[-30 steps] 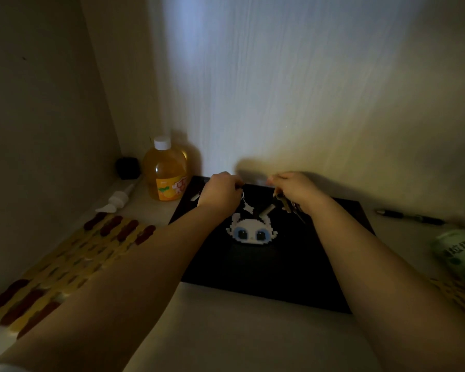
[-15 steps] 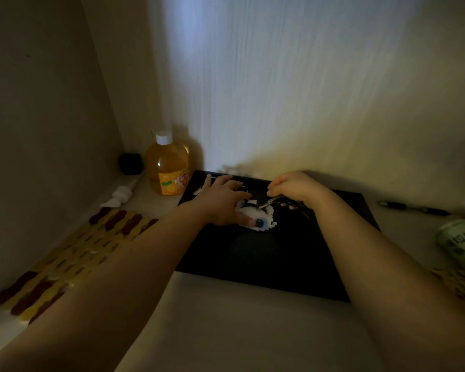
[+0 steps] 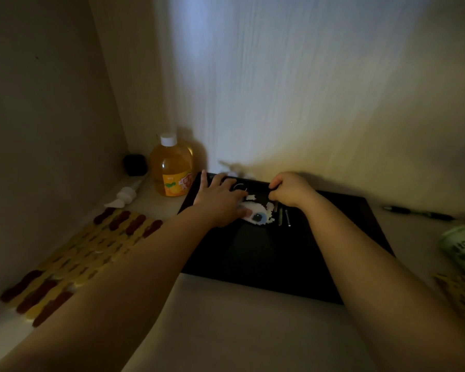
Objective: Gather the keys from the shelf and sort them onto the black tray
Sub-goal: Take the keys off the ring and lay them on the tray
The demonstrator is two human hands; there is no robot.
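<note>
A black tray (image 3: 293, 259) lies on the dim shelf. At its far end sits a key bunch: a metal ring (image 3: 239, 187), a white pixel-bead charm with blue eyes (image 3: 258, 217) and two slim keys (image 3: 281, 216) lying flat on the tray. My left hand (image 3: 220, 197) rests flat on the charm's left part, fingers spread and thumb on the beads. My right hand (image 3: 290, 190) is curled into a fist just right of the ring, pinching the top of the keys, which stick out below it. Their heads are hidden.
An orange juice bottle (image 3: 171, 170) stands at the tray's far left corner, with a small black object (image 3: 135, 164) and a white pump nozzle (image 3: 124, 196) beside it. A yellow and red mat (image 3: 86, 251) lies left. A pen (image 3: 419, 212) and a green roll (image 3: 462, 245) lie right.
The bunch hung lifted between both hands; now it lies on the tray. My left hand opened and flattened onto the charm, and the keys now rest on the tray under my right hand.
</note>
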